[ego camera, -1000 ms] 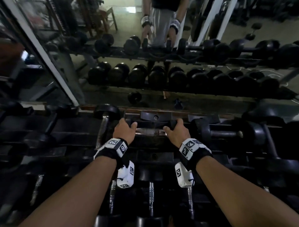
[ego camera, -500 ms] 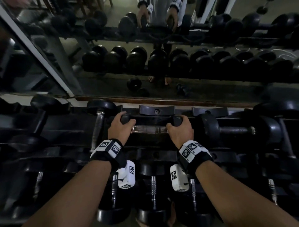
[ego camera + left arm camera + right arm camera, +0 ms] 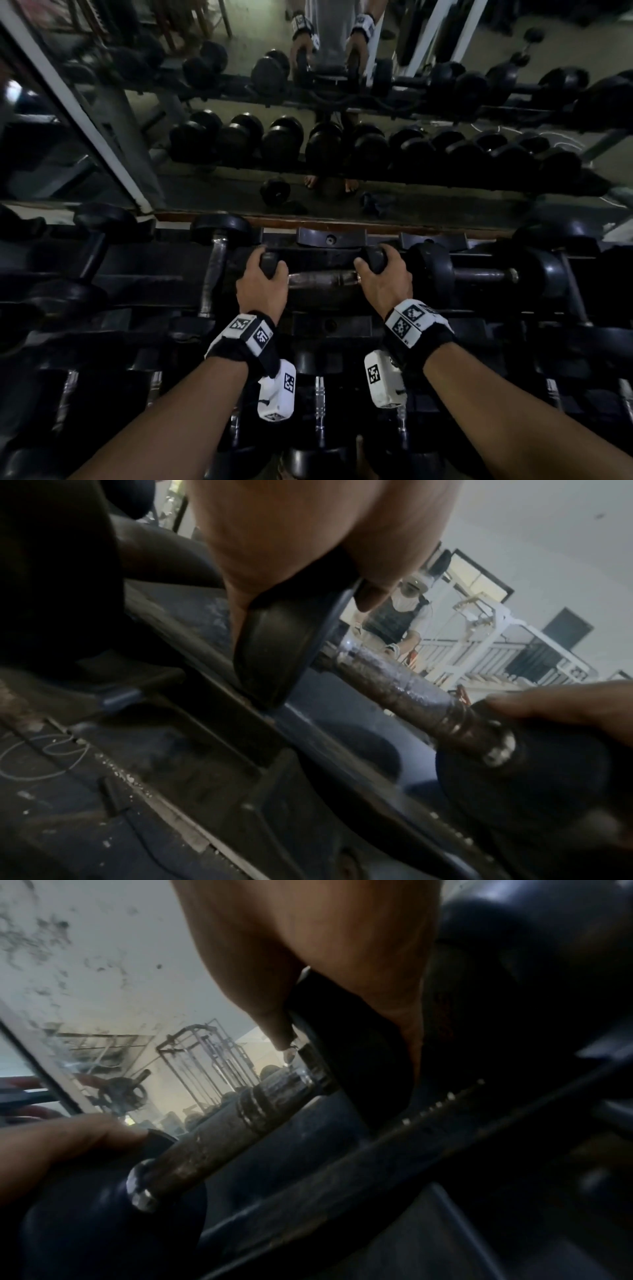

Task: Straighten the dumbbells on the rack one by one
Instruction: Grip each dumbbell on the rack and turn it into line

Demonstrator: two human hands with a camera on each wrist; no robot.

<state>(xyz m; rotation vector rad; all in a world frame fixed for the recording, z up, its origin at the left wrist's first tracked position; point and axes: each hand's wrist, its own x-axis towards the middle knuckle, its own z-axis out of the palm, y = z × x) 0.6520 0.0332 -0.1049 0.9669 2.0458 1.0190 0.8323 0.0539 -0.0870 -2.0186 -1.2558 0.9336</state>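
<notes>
A small black dumbbell (image 3: 320, 277) with a worn metal handle lies crosswise on the top shelf of the black rack (image 3: 137, 260). My left hand (image 3: 263, 279) grips its left head, my right hand (image 3: 382, 274) grips its right head. In the left wrist view the left head (image 3: 277, 653) sits under my palm, with the handle (image 3: 394, 680) running to the far head held by the other hand. In the right wrist view the right head (image 3: 352, 1053) is under my palm, with the handle (image 3: 219, 1134) leading away.
A larger dumbbell (image 3: 483, 274) lies crosswise just right of my right hand. Another dumbbell (image 3: 214, 263) lies front to back at my left. Empty saddles (image 3: 330, 236) stand behind. Lower shelf holds several dumbbells (image 3: 320, 404). A mirror (image 3: 308, 120) backs the rack.
Both hands have slid from beside the handle up over the two heads of the small dumbbell. The camera view has tilted down slightly.
</notes>
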